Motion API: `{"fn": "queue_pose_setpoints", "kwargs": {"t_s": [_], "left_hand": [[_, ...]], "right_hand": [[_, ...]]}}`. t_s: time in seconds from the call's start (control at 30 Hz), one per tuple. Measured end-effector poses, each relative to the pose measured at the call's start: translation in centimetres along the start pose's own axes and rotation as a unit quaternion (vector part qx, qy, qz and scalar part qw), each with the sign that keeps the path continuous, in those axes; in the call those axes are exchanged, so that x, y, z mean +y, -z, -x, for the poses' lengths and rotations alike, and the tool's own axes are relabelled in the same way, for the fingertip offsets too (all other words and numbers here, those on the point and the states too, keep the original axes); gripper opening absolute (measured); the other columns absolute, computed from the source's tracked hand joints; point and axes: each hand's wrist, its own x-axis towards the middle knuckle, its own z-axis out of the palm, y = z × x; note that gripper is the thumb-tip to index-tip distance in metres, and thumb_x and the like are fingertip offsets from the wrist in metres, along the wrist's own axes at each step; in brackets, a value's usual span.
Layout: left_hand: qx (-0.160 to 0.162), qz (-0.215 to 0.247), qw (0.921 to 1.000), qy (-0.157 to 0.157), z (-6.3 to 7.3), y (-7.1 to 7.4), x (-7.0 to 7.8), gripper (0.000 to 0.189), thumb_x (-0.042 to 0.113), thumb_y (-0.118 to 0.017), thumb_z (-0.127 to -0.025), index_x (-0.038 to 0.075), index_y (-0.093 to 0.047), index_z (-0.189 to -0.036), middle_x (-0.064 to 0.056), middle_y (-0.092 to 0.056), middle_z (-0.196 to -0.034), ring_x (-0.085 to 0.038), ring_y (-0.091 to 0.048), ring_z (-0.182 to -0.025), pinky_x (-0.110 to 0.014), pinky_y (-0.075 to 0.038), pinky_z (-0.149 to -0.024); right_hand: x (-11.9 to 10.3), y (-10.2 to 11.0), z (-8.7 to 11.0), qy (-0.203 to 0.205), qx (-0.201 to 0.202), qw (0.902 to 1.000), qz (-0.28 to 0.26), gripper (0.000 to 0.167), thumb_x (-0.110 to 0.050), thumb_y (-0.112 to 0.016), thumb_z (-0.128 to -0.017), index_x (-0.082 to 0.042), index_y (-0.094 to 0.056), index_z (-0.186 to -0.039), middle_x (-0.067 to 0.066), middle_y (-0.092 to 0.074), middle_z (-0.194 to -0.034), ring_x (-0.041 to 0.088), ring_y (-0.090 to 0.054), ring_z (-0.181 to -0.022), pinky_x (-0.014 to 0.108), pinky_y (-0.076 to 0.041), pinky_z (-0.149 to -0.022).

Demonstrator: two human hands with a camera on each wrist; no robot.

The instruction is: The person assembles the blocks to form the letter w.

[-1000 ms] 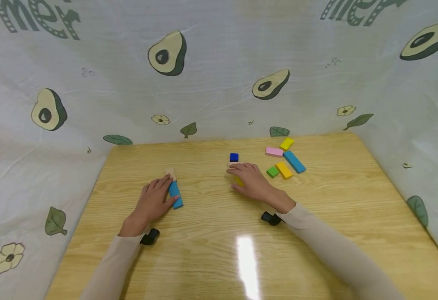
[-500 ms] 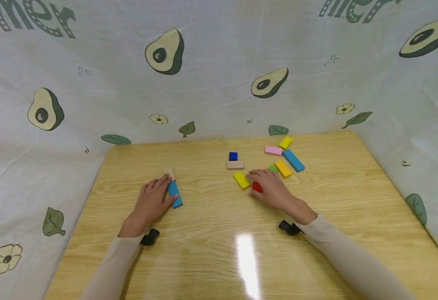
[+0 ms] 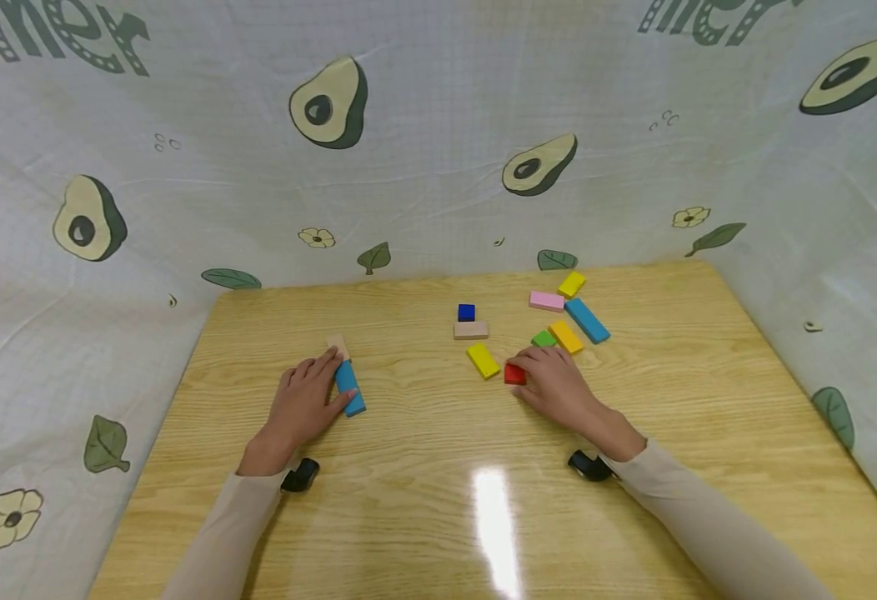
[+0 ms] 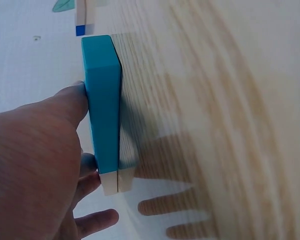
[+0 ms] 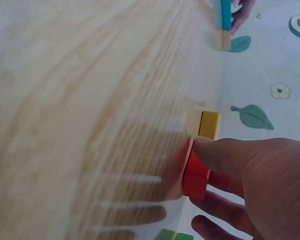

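The right hand (image 3: 558,385) pinches a small red block (image 3: 515,374) between thumb and fingers. In the right wrist view the thumb lies along one side of the red block (image 5: 196,180), the fingers on the other. A yellow block (image 3: 483,361) lies just left of it, a green block (image 3: 543,338) just behind. At left, the left hand (image 3: 305,411) rests along a long blue block (image 3: 349,387), thumb near its near end and fingers at its far end. A natural wood block (image 3: 338,344) continues the line at that far end. In the left wrist view, thumb and fingertips touch the blue block (image 4: 102,110) on one side.
A dark blue cube (image 3: 466,312) stands behind a beige block (image 3: 471,331) near the middle. Farther right lie a pink block (image 3: 547,301), a second yellow block (image 3: 571,284), another blue block (image 3: 587,321) and an orange-yellow block (image 3: 566,337). A patterned sheet (image 3: 423,208) surrounds the wooden table (image 3: 408,500).
The right hand has moved right, away from the front yellow block and the beige block, to the red block, and pinches it. The left hand keeps its place.
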Motion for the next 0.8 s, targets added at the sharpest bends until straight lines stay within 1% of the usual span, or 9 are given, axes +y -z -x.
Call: {"fn": "queue_pose_setpoints", "kwargs": {"t_s": [0.33, 0.8], "left_hand": [[0.002, -0.003, 1.0, 0.002, 0.0, -0.07, -0.08, 0.068, 0.037, -0.067, -0.105, -0.001, -0.046, -0.158, -0.021, -0.039, -0.167, -0.047, -0.041, -0.145, -0.065, -0.033, -0.116], [0.005, -0.005, 1.0, 0.001, -0.07, -0.19, 0.06, 0.068, 0.037, -0.068, -0.104, 0.0, -0.048, -0.157, -0.021, -0.04, -0.166, -0.047, -0.043, -0.144, -0.066, -0.034, -0.114]], "right_hand": [[0.25, -0.12, 0.13, 0.004, 0.014, 0.9999, -0.001, 0.041, -0.013, -0.086, -0.09, -0.001, -0.074, -0.128, 0.016, -0.071, -0.121, 0.039, -0.061, -0.115, 0.058, -0.043, -0.109], [0.23, -0.1, 0.05, -0.003, 0.015, 0.9999, 0.003, 0.037, -0.009, -0.085, -0.09, -0.001, -0.076, -0.125, 0.014, -0.072, -0.115, 0.038, -0.062, -0.112, 0.058, -0.043, -0.109]]}}
